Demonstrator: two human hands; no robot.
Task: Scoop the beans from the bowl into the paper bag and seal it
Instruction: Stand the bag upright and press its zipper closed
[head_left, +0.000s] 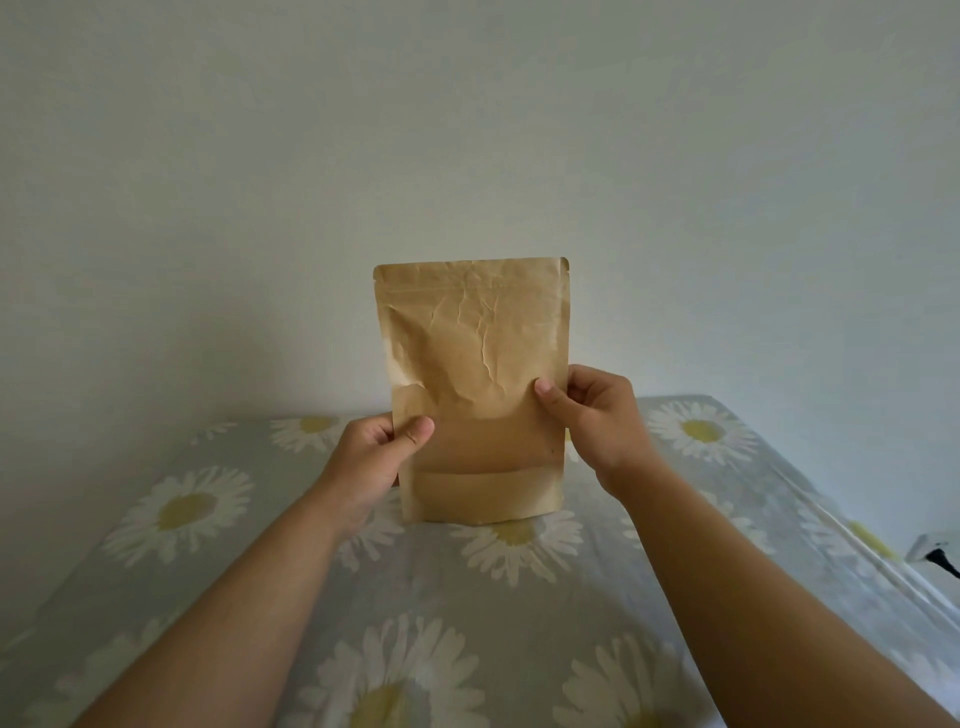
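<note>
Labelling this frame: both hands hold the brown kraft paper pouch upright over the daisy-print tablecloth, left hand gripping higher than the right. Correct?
One thing is off: the head view shows the right hand gripping higher than the left hand. The rest stands: both hold the brown kraft paper pouch upright by its side edges over the daisy-print tablecloth.

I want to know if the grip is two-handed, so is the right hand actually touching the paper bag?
Touching. The head view shows the right hand with its thumb pressed on the front of the paper bag at its right edge; the left hand pinches the left edge.
</note>
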